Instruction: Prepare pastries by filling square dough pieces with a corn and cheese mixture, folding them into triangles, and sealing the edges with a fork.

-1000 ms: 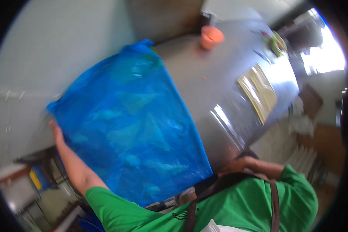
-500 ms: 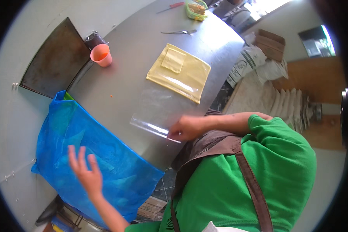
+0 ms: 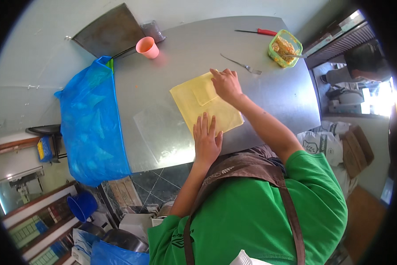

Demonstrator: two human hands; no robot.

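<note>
A flat yellow sheet (image 3: 189, 104), which looks like dough, lies on the metal table with a smaller square piece (image 3: 202, 96) of the same colour on it. My left hand (image 3: 207, 143) rests with fingers stretched over the sheet's near edge. At the far right edge is my right hand (image 3: 226, 84), fingers apart and slightly bent, index finger reaching to the sheet's far corner; its thumb is hidden. Neither hand visibly grips anything. Clear plastic film (image 3: 150, 134) spreads to the left of the sheet, nearly invisible against the metal.
A fork (image 3: 242, 65), a red-handled knife (image 3: 265, 32) and a green container of food (image 3: 283, 49) lie beyond the sheet. Far left are a pink cup (image 3: 147, 47), a dark metal tray (image 3: 109, 31) and a small package (image 3: 153, 32). A blue plastic bag (image 3: 90, 128) covers the table's left end.
My right hand has let go of the plastic film's edge and moved to the sheet's far side. From over the blue bag, my left hand has come onto the sheet. The view has turned.
</note>
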